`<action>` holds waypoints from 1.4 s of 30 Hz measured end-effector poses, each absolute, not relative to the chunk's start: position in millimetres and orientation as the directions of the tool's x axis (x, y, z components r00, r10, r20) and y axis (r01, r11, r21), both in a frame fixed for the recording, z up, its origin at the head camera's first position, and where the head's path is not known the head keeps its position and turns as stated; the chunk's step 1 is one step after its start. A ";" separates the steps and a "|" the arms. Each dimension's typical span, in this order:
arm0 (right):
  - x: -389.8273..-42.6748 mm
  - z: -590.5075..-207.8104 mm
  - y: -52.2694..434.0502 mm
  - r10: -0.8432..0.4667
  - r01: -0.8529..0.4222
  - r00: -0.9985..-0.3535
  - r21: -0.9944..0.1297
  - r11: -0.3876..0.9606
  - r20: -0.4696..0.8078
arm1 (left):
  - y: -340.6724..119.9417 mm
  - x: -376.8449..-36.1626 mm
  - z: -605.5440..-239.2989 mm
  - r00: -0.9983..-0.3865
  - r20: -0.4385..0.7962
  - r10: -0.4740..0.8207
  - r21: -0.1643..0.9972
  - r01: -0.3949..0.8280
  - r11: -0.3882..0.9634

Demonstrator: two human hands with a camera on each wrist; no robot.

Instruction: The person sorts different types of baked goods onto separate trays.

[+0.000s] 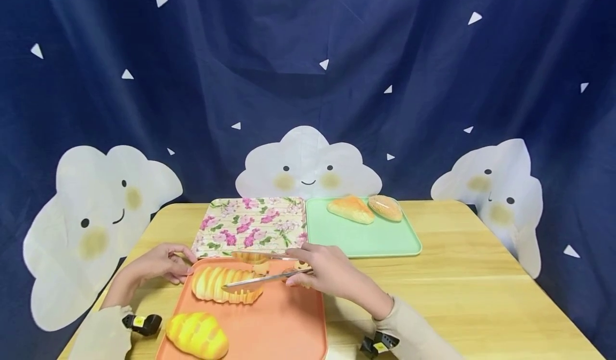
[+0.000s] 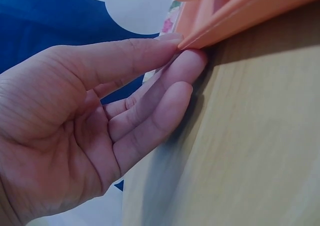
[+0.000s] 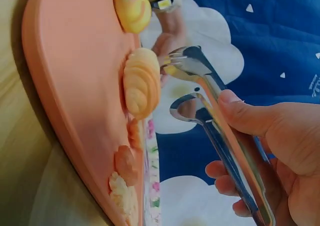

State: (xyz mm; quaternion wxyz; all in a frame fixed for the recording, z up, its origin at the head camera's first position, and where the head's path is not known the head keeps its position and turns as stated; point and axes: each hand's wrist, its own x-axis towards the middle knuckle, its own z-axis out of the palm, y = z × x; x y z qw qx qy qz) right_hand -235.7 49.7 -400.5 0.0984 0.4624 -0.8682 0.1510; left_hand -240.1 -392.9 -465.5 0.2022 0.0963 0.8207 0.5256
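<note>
Behind the wooden surface (image 1: 462, 274) hangs a dark blue curtain (image 1: 337, 55) with white cloud faces. Head view: an orange tray (image 1: 284, 322) lies at the near edge and carries a ridged loaf (image 1: 223, 285) and a yellow bun (image 1: 197, 334). The right hand (image 1: 327, 272) grips metal tongs (image 1: 260, 278), whose tips lie over the loaf. The left hand (image 1: 159, 266) rests at the tray's far left corner. Beyond stand a floral tray (image 1: 250, 223) and a green tray (image 1: 366, 237) holding two breads (image 1: 366, 208).

Left wrist view: the left hand (image 2: 90, 126) is relaxed, fingers (image 2: 165, 96) nearly straight, fingertips touching the orange tray's (image 2: 235, 11) corner on the surface (image 2: 250, 136); it grips nothing.

Right wrist view: the right hand (image 3: 270, 151) curls round the tongs (image 3: 220, 121), thumb on the upper arm. The tong tips stand apart, just beside the loaf (image 3: 142, 81) on the orange tray (image 3: 75, 71). The bun (image 3: 132, 8) lies farther along.
</note>
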 end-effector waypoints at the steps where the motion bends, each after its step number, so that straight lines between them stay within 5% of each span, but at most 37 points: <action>1: -235.6 -401.0 48.6 -0.777 -0.832 -0.554 -0.170 0.528 0.300 | -393.4 -241.0 -464.4 -0.899 -0.232 0.371 0.901 -0.055 0.431; 31: -217.6 -414.4 33.0 -0.794 -0.811 -0.577 -0.023 0.584 0.188 | -395.1 -236.7 -469.5 -0.888 -0.259 0.380 0.907 -0.088 0.412; 42: -220.5 -417.6 34.0 -0.787 -0.839 -0.523 -0.033 0.544 0.326 | -395.9 -240.8 -468.9 -0.892 -0.241 0.383 0.909 -0.069 0.410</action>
